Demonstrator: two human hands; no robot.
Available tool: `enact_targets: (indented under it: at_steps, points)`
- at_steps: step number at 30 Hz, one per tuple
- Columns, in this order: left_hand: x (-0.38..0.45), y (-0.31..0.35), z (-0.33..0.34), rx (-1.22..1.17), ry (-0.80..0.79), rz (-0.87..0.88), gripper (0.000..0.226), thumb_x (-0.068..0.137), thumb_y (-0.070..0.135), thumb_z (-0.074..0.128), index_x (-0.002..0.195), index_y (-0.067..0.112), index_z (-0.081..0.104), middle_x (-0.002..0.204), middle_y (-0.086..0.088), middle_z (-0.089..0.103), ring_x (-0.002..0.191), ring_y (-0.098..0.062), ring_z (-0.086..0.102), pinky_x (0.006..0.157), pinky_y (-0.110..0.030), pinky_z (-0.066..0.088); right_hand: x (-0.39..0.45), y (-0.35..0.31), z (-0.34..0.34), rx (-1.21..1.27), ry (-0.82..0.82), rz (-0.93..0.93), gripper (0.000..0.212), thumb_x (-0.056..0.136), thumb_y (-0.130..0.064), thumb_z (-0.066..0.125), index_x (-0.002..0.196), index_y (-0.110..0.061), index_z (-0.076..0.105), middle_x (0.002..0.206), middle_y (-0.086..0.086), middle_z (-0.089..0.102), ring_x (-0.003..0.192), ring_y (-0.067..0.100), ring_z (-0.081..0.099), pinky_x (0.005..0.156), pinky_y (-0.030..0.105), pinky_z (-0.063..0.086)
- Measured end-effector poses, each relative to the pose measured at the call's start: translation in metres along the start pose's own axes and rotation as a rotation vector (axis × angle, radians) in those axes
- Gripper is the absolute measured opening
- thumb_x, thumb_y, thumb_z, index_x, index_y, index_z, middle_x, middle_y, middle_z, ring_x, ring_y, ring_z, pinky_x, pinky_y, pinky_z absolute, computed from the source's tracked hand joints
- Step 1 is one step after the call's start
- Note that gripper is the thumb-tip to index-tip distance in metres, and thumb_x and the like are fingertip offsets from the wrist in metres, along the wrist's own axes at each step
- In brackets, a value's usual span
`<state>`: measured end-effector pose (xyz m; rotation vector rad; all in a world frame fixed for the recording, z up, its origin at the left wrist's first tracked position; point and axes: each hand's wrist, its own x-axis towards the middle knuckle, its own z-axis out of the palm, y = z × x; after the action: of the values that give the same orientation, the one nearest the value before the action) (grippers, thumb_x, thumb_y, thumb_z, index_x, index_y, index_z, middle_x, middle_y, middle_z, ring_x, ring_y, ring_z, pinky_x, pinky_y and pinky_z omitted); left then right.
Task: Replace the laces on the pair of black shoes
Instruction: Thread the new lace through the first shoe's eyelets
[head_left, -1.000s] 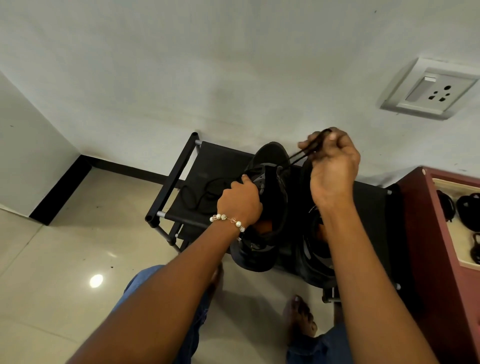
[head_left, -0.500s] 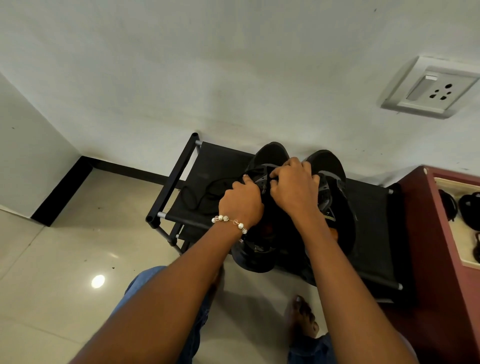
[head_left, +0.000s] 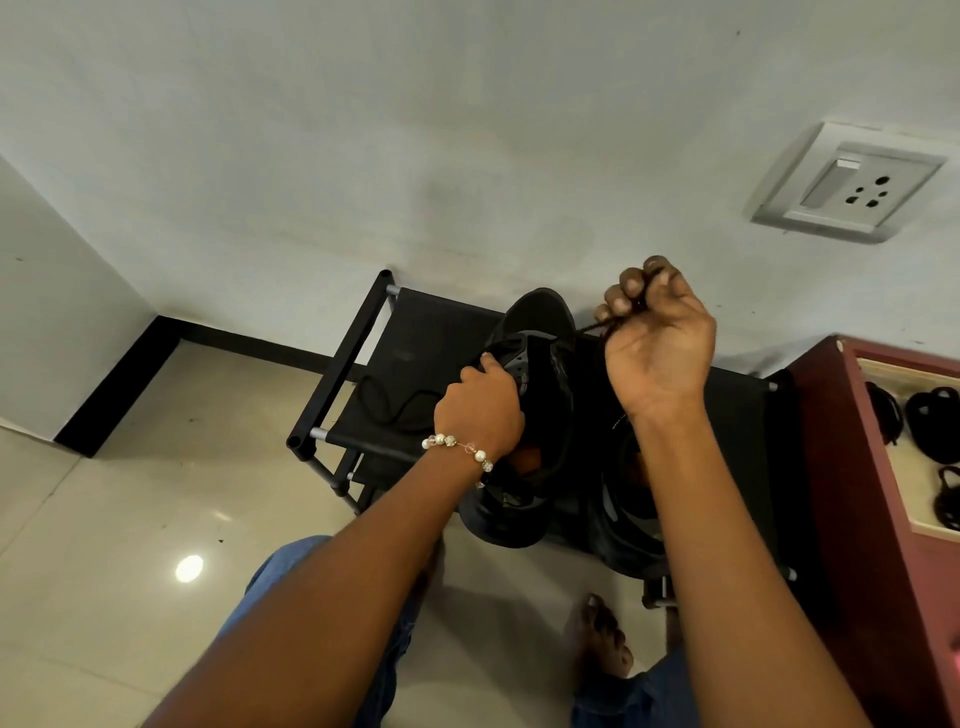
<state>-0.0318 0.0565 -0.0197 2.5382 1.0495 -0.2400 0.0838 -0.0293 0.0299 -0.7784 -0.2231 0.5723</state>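
Note:
Two black shoes stand on a low black rack (head_left: 363, 343) against the wall. My left hand (head_left: 480, 410), with a bead bracelet at the wrist, grips the left shoe (head_left: 540, 395) by its eyelet flap. My right hand (head_left: 657, 338) is raised above and to the right of that shoe, fingers curled round a black lace (head_left: 592, 328) stretched taut from the shoe's front. The right shoe (head_left: 623, 514) is mostly hidden behind my right forearm. A loose black lace (head_left: 387, 402) lies coiled on the rack's left part.
A dark red cabinet (head_left: 841, 467) with black sandals (head_left: 932, 423) on a shelf stands right of the rack. A wall socket (head_left: 852, 184) is above it. Pale floor tiles spread to the left. My knees in blue jeans and a bare foot (head_left: 605, 639) are below.
My right hand went down to the left shoe's eyelets half a second ago, then rose up and to the right, drawing the lace taut. My left hand stayed on the shoe.

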Motion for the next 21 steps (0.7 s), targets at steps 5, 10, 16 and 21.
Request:
enact_targets:
  at_steps: [5, 10, 16, 21]
  points:
    - [0.001, -0.002, 0.001, 0.01, 0.014, 0.008, 0.072, 0.097, 0.026, 0.051, 0.153, 0.005, 0.011, 0.135, -0.024, 0.045, 0.113, -0.043, 0.055, 0.081, -0.042, 0.049, 0.003, 0.026, -0.011, -1.322, -0.026, -0.091, 0.009, 0.093, -0.023, 0.06, 0.095, -0.02, 0.068, 0.077, -0.008, 0.06, 0.067, 0.006, 0.055, 0.063, 0.024, 0.045]
    - [0.001, -0.001, 0.003, 0.018, 0.014, 0.0, 0.07, 0.099, 0.025, 0.049, 0.153, 0.004, 0.011, 0.137, -0.025, 0.044, 0.115, -0.042, 0.055, 0.082, -0.042, 0.049, 0.0, 0.054, -0.015, -1.935, -0.157, -0.076, 0.022, 0.094, -0.027, 0.06, 0.107, -0.015, 0.074, 0.12, 0.011, 0.055, 0.104, 0.028, 0.059, 0.079, 0.039, 0.054]
    - [0.002, -0.002, 0.003, 0.008, 0.012, 0.004, 0.072, 0.097, 0.026, 0.05, 0.153, 0.005, 0.01, 0.137, -0.025, 0.043, 0.114, -0.043, 0.055, 0.081, -0.042, 0.049, 0.001, 0.045, -0.011, -1.338, 0.085, -0.031, 0.014, 0.09, -0.009, 0.063, 0.083, -0.01, 0.075, 0.083, -0.002, 0.068, 0.083, 0.012, 0.064, 0.075, 0.022, 0.045]
    - [0.001, 0.0, 0.001, 0.003, 0.008, 0.01, 0.073, 0.096, 0.026, 0.051, 0.153, 0.004, 0.011, 0.138, -0.025, 0.042, 0.114, -0.044, 0.055, 0.08, -0.042, 0.049, 0.001, 0.012, -0.003, -0.129, 0.102, 0.074, 0.022, 0.1, -0.005, 0.045, 0.086, -0.012, 0.059, 0.09, 0.012, 0.068, 0.088, 0.027, 0.067, 0.086, 0.038, 0.053]
